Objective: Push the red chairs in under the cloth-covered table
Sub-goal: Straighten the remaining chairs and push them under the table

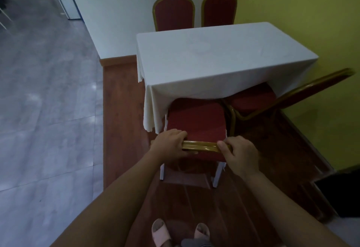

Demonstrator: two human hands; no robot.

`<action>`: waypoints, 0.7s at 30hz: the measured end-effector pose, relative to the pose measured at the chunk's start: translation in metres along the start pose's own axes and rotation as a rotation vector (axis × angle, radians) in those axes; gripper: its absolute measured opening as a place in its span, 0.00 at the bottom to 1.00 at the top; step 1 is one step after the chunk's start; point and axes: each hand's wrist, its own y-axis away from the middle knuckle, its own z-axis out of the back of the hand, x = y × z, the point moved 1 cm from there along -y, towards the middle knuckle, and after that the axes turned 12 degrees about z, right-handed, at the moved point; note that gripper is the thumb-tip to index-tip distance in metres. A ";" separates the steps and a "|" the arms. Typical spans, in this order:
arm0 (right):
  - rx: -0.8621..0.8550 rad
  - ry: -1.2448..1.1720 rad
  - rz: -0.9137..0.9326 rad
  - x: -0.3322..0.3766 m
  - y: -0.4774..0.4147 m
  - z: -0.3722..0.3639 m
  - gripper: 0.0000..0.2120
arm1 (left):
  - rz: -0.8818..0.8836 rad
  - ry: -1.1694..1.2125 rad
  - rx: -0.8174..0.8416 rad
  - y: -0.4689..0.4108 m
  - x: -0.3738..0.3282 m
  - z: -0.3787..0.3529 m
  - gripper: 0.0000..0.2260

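Note:
A red chair (195, 119) with a gold frame stands right before me, the front of its seat under the hanging white cloth of the table (224, 63). My left hand (171, 146) and my right hand (240, 157) both grip the gold top rail of its backrest. A second red chair (253, 100) stands to the right, angled, its seat partly under the cloth. Two more red chairs (174, 12) (219, 9) stand at the table's far side against the white wall.
The table stands on a raised wooden platform (120, 122) whose step edge runs along the left; grey tiled floor (44, 100) lies beyond it. A yellow-green wall (311, 22) closes the right side. A dark object (341, 196) sits at the lower right. My slippered feet (181, 231) are below.

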 end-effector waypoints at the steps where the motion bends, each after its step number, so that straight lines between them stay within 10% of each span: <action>1: -0.026 -0.006 -0.064 0.007 -0.005 -0.002 0.24 | 0.003 0.004 -0.002 -0.002 0.003 -0.001 0.24; 21: -0.077 0.018 -0.050 -0.124 -0.040 -0.007 0.25 | 0.044 0.059 -0.223 -0.072 -0.065 -0.036 0.25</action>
